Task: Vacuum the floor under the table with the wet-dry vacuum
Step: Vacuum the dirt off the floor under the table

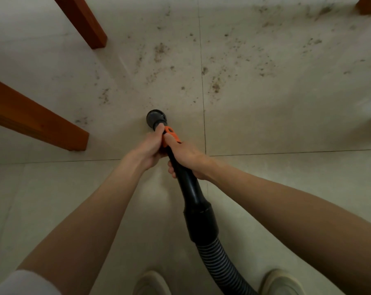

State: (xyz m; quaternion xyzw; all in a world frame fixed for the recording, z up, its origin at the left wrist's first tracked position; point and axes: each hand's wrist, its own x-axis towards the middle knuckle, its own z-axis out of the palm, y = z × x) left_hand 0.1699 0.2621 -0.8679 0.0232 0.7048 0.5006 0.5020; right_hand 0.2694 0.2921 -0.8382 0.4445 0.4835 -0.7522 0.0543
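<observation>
Both hands hold the black wand [181, 171]: left hand [150, 148] up front w/ fingers wrapped round it, right hand [187, 156] just behind, thumb on the orange bit [170, 135]. Nozzle [156, 118] sits down by the floor [286, 124], near dirt [215, 86] & wood legs [37, 120]. Hose [218, 265] runs back between the shoes [281, 282].

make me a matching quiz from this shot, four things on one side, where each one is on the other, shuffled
Things:
1. nozzle
2. ribbed hose
3. dirt specks
4. table leg

Places:
A. far left, standing on the tile
B. scattered on the floor beyond the nozzle
C. low on the floor just ahead of both hands
D. trailing back between the shoes

Pairs: 1-C, 2-D, 3-B, 4-A
</observation>
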